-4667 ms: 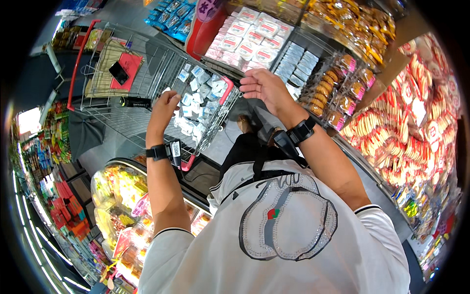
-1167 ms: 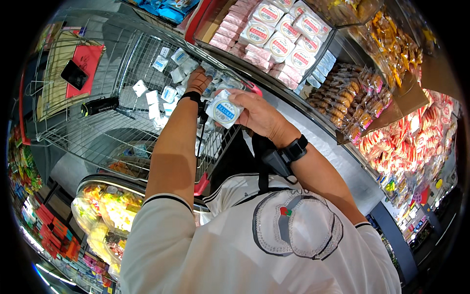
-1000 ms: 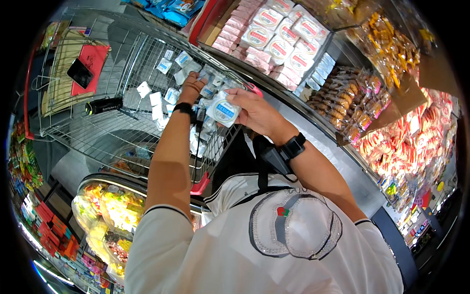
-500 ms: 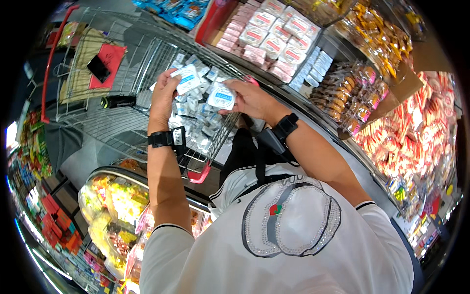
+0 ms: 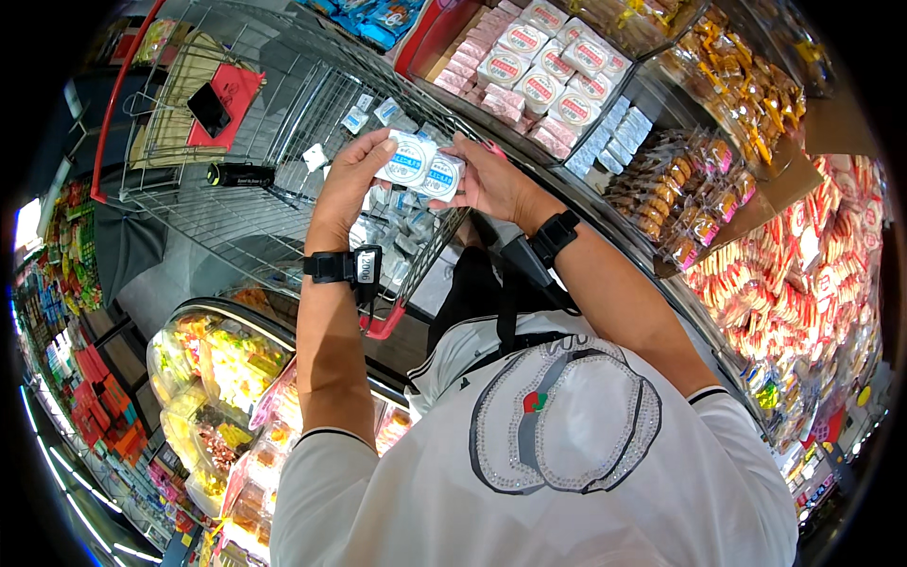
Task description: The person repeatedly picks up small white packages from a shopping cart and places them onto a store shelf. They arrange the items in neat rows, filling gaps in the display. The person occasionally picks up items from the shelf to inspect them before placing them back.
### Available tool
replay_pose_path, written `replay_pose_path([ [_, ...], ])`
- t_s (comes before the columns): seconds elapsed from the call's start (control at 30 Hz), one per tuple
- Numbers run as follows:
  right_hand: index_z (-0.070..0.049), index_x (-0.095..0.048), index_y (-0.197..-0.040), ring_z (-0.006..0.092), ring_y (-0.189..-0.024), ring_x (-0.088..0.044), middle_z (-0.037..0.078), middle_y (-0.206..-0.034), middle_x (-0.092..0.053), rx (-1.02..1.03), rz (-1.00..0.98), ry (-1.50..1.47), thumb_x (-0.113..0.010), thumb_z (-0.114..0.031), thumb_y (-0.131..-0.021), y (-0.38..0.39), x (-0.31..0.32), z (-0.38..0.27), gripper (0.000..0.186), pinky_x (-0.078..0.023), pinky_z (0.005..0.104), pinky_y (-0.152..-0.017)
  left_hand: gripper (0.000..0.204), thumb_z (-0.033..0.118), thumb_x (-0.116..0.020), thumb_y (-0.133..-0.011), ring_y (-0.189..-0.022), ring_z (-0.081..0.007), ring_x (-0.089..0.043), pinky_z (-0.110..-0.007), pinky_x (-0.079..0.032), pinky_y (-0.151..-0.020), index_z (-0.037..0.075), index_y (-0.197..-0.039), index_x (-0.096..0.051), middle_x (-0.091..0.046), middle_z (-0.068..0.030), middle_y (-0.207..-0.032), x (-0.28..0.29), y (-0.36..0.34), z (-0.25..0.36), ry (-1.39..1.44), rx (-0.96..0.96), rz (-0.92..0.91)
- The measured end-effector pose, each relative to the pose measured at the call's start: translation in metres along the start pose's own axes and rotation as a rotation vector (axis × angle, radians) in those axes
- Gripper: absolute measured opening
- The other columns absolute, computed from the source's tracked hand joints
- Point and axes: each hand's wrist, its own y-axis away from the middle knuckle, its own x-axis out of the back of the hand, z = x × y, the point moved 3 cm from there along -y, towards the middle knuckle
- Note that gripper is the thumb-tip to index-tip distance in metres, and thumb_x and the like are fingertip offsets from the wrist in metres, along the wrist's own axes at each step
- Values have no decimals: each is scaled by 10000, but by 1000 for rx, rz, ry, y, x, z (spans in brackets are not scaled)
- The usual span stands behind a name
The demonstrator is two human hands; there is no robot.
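My left hand grips a small square white snack packet with round blue print, thumb on its upper face. Between the fingers of my right hand is a second packet of the same kind. The two packets meet edge to edge, the left one partly over the right. Both hands are above the shopping cart, where many similar small packets lie loose in the wire basket, partly hidden by my hands.
Boxed pink-and-white packets fill a display bin beyond the cart, beside silvery-blue packets and bagged round pastries. A phone rests on a red folder in the cart. Yellow wrapped goods stand near my left arm.
The two packets, apart before, now touch and overlap. My left hand has moved right and the right hand slightly right. The view has shifted a little, showing more packets in the cart.
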Motion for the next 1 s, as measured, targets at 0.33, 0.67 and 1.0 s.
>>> replay_pose_path([
  [0.33, -18, -472, -1304, 244, -1095, -634, 119, -1229, -612, 1, -69, 129, -547, -341, -998, -4, 7, 2, 452, -522, 479, -957, 299, 362, -642, -944, -803, -59, -557, -221, -436, -691, 74, -1025, -635, -631, 19, -883, -18, -17, -14, -186, -4, -127],
  [0.67, -9, -510, -1273, 239, -1023, -640, 114, -1148, -624, -121, -110, 143, -655, -276, -898, 24, 4, 3, 483, -547, 419, -865, 367, 394, -673, -899, -753, -82, -570, -244, -468, -650, 61, -1046, -623, -630, 19, -881, 6, -117, -95, -275, 194, -114],
  [1.0, 18, -406, -1367, 250, -1099, -631, 151, -1236, -594, -56, -38, 57, -571, -196, -944, 45, 14, -4, 502, -542, 463, -911, 834, 372, -757, -752, -1222, -365, -548, -392, -466, -999, 70, -1439, -393, -564, -230, -1329, -44, -187, -225, -950, 15, -284],
])
